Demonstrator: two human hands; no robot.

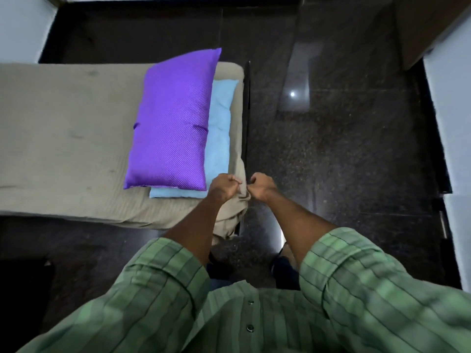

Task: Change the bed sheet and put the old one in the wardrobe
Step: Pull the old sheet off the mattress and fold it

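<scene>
From the head camera we're looking straight down at one narrow bed [244, 110] with a dark frame, covered by one beige-khaki cotton bed sheet [63, 136]. Two pillows are stacked at the near end: one shiny purple textured pillow [173, 118] lying on top of one pale blue pillow [220, 128], which sticks out along the right and near edges.

Both our hands are down at the bed's near right corner, close together but not touching. Our left hand [224, 186] has its fingers curled tight, pinching a bunched fold of the sheet right at the corner. Our right hand [262, 186] is fisted just beside it, also gripping the sheet's edge by the frame. The sheet hangs crumpled below the hands, pulled loose off that corner.

We've got green checked sleeves [356, 271] rolled up, and dark speckled polished floor [344, 149] all around.
</scene>
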